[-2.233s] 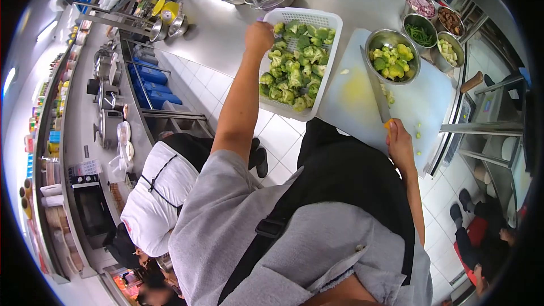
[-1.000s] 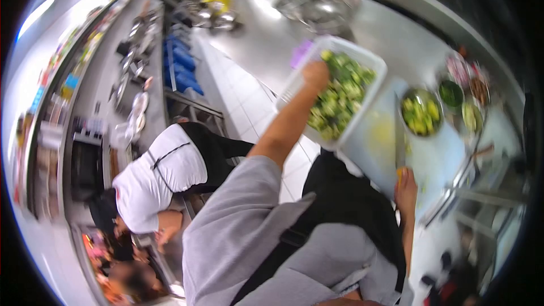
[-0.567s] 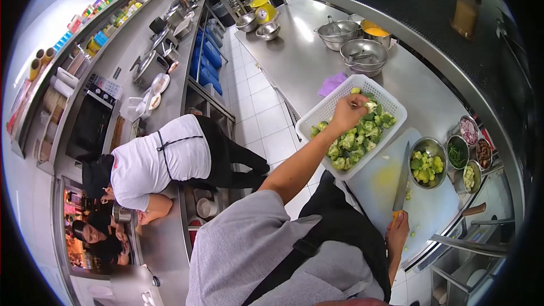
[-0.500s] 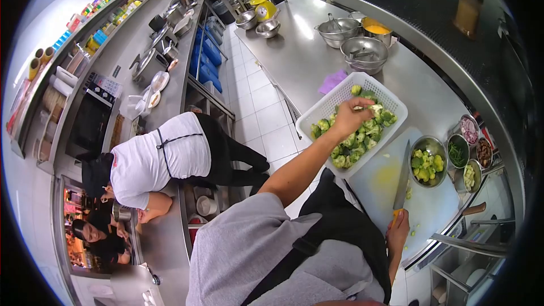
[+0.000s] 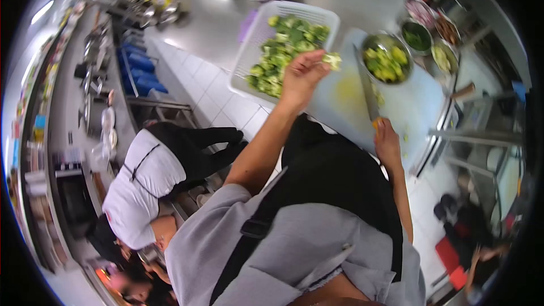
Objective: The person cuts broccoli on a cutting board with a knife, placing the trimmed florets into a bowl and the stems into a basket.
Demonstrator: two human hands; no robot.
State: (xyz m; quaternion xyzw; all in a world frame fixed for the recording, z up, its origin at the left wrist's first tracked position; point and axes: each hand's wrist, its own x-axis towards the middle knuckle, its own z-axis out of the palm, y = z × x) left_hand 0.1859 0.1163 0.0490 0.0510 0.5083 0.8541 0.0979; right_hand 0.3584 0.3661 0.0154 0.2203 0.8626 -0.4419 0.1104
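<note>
Though well apart, both closed: left hand (image 5: 306, 72) fingertip-tight on a floret (image 5: 333, 61), right hand (image 5: 386, 140) around a knife (image 5: 366, 86).

One basket (image 5: 258, 42) at twelve o'clock, one knife (image 5: 367, 86), one cutting board (image 5: 411, 107).
Toward two o'clock: one metal bowl (image 5: 390, 39), four containers (image 5: 420, 52) of cut food.

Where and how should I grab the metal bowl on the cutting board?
Probably pinch the rim of the metal bowl at its near right, coming from the right. The knife has its blade along the left side, and other bowls crowd the far right. The open round rim should give a hold clear of the broccoli inside.
</note>
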